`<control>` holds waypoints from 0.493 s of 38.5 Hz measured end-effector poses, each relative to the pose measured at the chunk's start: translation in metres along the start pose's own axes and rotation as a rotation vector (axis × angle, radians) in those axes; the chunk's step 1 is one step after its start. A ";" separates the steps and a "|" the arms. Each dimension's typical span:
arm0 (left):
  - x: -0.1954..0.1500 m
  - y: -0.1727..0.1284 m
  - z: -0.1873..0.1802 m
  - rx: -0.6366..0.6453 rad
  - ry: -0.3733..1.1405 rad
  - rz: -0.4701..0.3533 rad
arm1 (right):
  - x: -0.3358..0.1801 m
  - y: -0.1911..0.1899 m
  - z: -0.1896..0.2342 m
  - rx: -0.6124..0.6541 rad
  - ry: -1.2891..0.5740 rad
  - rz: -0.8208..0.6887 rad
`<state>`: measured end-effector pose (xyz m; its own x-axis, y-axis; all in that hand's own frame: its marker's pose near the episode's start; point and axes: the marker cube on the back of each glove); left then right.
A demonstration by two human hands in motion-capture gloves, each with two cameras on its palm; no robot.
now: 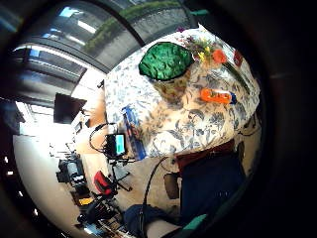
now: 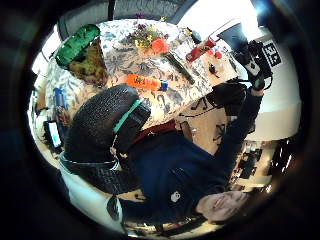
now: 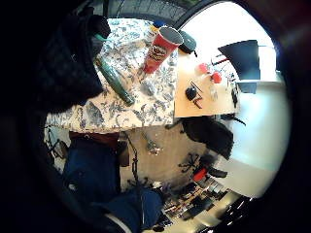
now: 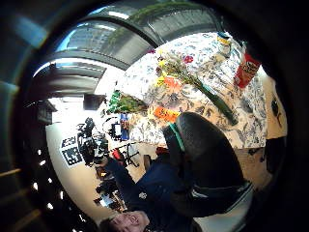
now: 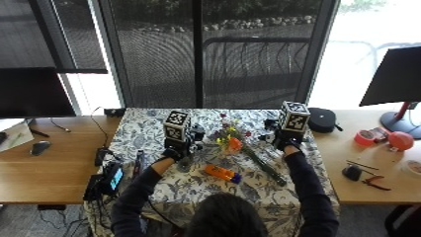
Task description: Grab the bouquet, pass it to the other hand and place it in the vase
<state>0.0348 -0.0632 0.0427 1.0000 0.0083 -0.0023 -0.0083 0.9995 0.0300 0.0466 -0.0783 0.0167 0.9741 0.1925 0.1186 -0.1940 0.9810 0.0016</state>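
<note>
Bouquet (image 5: pixel 244 151) lies flat on floral tablecloth (image 5: pixel 197 190) btwn both raised hands, untouched; vase not identifiable. Left hand (image 5: pixel 172 153) & right hand (image 5: pixel 287 143): finger state can't tell

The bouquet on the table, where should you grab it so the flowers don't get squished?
Grip the bouquet by its long green stems, about midway, not by the blooms. It lies flat on the flowered tablecloth, with blooms toward the window and stems slanting toward the person's right. Coming from above, with fingers closing across the bare stems, looks best; the right hand is probably closer to them.
</note>
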 end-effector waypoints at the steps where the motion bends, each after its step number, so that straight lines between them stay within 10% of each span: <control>1: -0.001 -0.001 -0.001 0.000 0.002 -0.006 | 0.001 -0.001 0.000 0.001 0.003 0.007; 19: -0.015 -0.005 -0.007 0.025 0.031 -0.036 | 0.029 -0.007 0.016 -0.059 -0.020 0.198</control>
<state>0.0200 -0.0683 0.0360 0.9991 -0.0262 -0.0343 0.0281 0.9981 0.0546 0.0745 -0.0796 0.0359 0.9149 0.3818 0.1307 -0.3739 0.9239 -0.0819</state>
